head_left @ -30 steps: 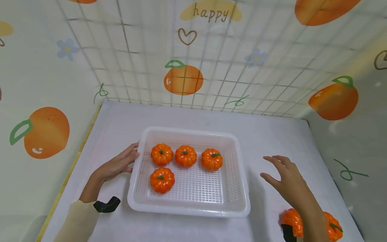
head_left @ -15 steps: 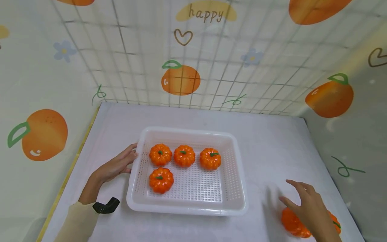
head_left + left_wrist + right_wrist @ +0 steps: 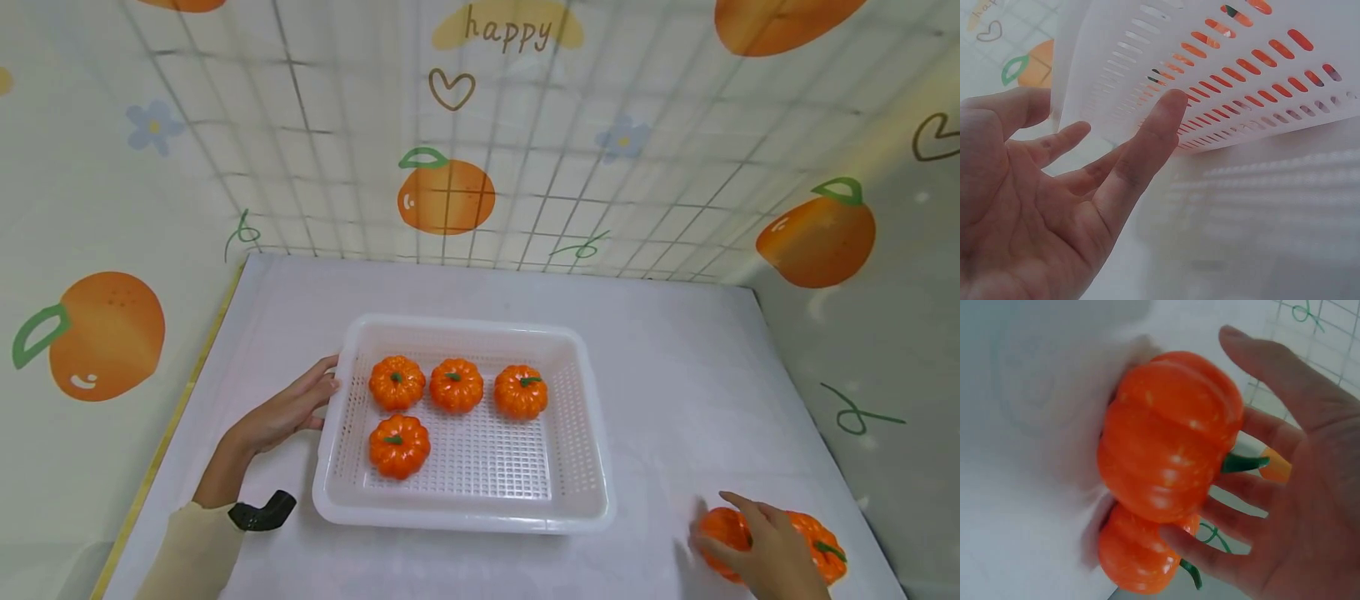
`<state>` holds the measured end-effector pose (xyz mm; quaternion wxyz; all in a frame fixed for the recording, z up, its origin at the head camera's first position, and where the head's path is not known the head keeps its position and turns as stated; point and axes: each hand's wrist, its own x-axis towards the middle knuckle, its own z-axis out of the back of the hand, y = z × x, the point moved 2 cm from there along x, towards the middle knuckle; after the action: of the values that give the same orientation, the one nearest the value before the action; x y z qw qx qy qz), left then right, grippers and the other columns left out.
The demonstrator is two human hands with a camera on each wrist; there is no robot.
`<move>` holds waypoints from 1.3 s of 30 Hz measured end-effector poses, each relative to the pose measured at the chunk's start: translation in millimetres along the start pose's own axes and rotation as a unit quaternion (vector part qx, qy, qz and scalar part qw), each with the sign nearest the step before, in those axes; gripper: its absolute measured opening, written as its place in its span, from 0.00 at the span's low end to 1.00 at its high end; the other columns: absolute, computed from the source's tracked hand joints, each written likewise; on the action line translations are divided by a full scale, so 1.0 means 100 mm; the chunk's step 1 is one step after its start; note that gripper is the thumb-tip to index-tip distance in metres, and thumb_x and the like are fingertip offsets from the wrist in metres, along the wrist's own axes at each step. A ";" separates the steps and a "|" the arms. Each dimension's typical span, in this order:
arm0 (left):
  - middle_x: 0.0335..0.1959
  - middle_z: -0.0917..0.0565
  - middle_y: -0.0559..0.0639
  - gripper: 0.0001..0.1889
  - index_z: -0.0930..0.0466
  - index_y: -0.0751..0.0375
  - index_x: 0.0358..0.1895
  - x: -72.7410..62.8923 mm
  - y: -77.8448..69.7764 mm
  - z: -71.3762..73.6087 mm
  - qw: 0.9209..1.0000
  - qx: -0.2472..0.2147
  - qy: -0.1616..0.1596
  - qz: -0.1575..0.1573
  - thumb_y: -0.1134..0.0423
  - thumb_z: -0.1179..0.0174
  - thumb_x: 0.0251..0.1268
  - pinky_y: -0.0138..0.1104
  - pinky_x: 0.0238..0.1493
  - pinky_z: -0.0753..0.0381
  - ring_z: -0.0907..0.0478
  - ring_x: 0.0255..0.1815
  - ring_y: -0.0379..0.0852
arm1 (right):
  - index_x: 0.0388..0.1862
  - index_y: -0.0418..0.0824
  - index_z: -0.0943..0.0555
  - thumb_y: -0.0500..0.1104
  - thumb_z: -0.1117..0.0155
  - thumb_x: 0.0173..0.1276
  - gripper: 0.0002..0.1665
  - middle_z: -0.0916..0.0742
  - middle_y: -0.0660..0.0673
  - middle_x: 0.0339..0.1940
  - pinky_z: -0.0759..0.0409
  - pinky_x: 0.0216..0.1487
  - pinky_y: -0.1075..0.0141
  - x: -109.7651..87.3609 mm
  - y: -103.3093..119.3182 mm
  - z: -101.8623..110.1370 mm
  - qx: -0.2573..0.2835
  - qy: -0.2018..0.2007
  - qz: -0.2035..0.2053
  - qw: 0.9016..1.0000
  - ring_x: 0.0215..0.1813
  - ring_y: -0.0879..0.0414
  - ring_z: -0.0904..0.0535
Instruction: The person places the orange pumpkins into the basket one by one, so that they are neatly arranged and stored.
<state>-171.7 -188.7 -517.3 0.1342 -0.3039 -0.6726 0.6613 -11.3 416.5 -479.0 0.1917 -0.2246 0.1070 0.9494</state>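
A white perforated plastic basket point(image 3: 487, 512) stands mid-table, holding several small orange toy pumpkins point(image 3: 399, 447) with green stems. My left hand point(image 3: 288, 408) touches the basket's left side; in the left wrist view its loosely extended fingers point(image 3: 1141, 162) meet the outer wall. At the lower right, my right hand point(image 3: 776, 550) is over two more pumpkins. The right wrist view shows its fingers spread around the nearer pumpkin point(image 3: 1172, 437), the thumb point(image 3: 1272, 369) apart from it. A second pumpkin point(image 3: 1141, 553) lies beside it, touching or nearly touching. In the head view the hand partly covers both.
The table point(image 3: 675, 375) has a white cover with a yellow strip point(image 3: 180, 408) along its left edge. A white wire grid point(image 3: 525, 208) behind a printed sheet rises at the back. Printed panels flank the table on both sides.
My right hand has moved down and to the right, from beside the basket to the pumpkins at the lower right. The left hand stays at the basket's side.
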 end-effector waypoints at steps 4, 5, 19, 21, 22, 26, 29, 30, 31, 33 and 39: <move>0.78 0.47 0.62 0.30 0.57 0.45 0.80 -0.01 -0.02 -0.01 1.000 0.003 -0.003 0.002 0.52 0.58 0.83 0.52 0.52 0.18 0.31 0.66 0.69 | 0.67 0.29 0.35 0.73 0.28 0.51 0.62 0.31 0.19 0.55 0.23 0.50 0.35 0.02 -0.06 -0.05 0.004 0.014 0.001 1.000 0.53 0.27 0.33; 0.78 0.47 0.62 0.30 0.57 0.45 0.80 -0.01 -0.02 -0.01 1.000 0.003 -0.005 0.003 0.52 0.58 0.82 0.52 0.52 0.18 0.32 0.67 0.69 | 0.67 0.29 0.35 0.73 0.28 0.51 0.62 0.31 0.19 0.54 0.22 0.49 0.36 0.04 -0.08 -0.06 0.004 0.020 -0.003 1.000 0.52 0.28 0.32; 0.78 0.47 0.61 0.31 0.57 0.44 0.80 -0.02 -0.04 -0.01 1.000 0.006 -0.010 0.003 0.51 0.57 0.82 0.51 0.52 0.18 0.34 0.69 0.68 | 0.68 0.28 0.37 0.62 0.24 0.56 0.56 0.33 0.17 0.56 0.24 0.53 0.34 0.09 0.05 0.11 0.014 0.020 0.013 1.000 0.52 0.27 0.32; 0.78 0.47 0.61 0.31 0.57 0.45 0.80 -0.02 -0.04 -0.01 1.000 0.007 -0.009 0.001 0.51 0.57 0.82 0.51 0.52 0.18 0.34 0.69 0.69 | 0.70 0.29 0.38 0.63 0.26 0.58 0.55 0.35 0.17 0.57 0.22 0.51 0.35 0.09 0.10 0.16 0.021 0.016 0.019 0.999 0.52 0.27 0.33; 0.78 0.47 0.62 0.31 0.57 0.45 0.80 -0.02 -0.04 -0.01 1.000 0.008 -0.009 0.001 0.51 0.58 0.82 0.52 0.52 0.18 0.34 0.68 0.69 | 0.70 0.30 0.38 0.63 0.27 0.59 0.55 0.35 0.17 0.57 0.22 0.50 0.35 0.09 0.13 0.19 0.027 0.012 0.022 0.999 0.53 0.26 0.33; 0.78 0.47 0.63 0.30 0.57 0.46 0.80 -0.02 -0.03 0.00 1.000 0.008 -0.008 0.000 0.52 0.58 0.83 0.52 0.52 0.18 0.34 0.68 0.70 | 0.73 0.32 0.40 0.61 0.29 0.62 0.53 0.37 0.19 0.60 0.22 0.48 0.34 0.09 0.29 0.31 0.043 -0.020 0.050 0.998 0.55 0.25 0.35; 0.78 0.48 0.63 0.31 0.57 0.47 0.80 -0.01 -0.03 -0.01 1.000 0.007 -0.008 0.001 0.52 0.58 0.82 0.52 0.52 0.18 0.37 0.70 0.70 | 0.74 0.33 0.39 0.60 0.29 0.63 0.51 0.36 0.20 0.61 0.22 0.47 0.33 0.07 0.44 0.43 0.051 -0.059 0.086 0.993 0.55 0.25 0.35; 0.78 0.48 0.62 0.31 0.57 0.47 0.80 -0.01 -0.03 -0.01 1.000 0.008 -0.009 0.002 0.51 0.57 0.82 0.52 0.53 0.18 0.38 0.71 0.70 | 0.74 0.33 0.39 0.60 0.30 0.64 0.51 0.36 0.20 0.62 0.21 0.46 0.34 0.06 0.50 0.47 0.059 -0.067 0.097 0.991 0.55 0.26 0.35; 0.78 0.49 0.62 0.31 0.57 0.47 0.80 -0.01 -0.03 -0.01 1.000 0.009 -0.010 0.003 0.51 0.57 0.82 0.52 0.53 0.18 0.39 0.72 0.69 | 0.75 0.34 0.39 0.60 0.30 0.64 0.51 0.36 0.20 0.62 0.21 0.45 0.35 0.05 0.55 0.51 0.066 -0.073 0.107 0.989 0.55 0.26 0.35; 0.78 0.49 0.62 0.31 0.56 0.47 0.80 0.00 -0.03 -0.01 1.000 0.010 -0.010 0.003 0.51 0.57 0.82 0.52 0.53 0.18 0.40 0.72 0.70 | 0.76 0.36 0.39 0.61 0.31 0.65 0.51 0.37 0.21 0.65 0.21 0.44 0.36 0.03 0.66 0.60 0.081 -0.080 0.126 0.985 0.56 0.27 0.35; 0.78 0.48 0.62 0.30 0.55 0.47 0.80 0.01 -0.02 -0.01 1.000 0.012 -0.006 -0.001 0.51 0.58 0.82 0.52 0.53 0.18 0.40 0.72 0.69 | 0.76 0.41 0.37 0.58 0.30 0.65 0.47 0.37 0.24 0.68 0.18 0.44 0.39 0.00 0.99 0.82 0.093 -0.112 0.186 0.972 0.56 0.28 0.34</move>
<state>-172.1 -186.9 -515.0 0.1346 -0.2972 -0.6655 0.6713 -83.9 350.4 -395.7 0.0425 -0.0744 0.2121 0.9735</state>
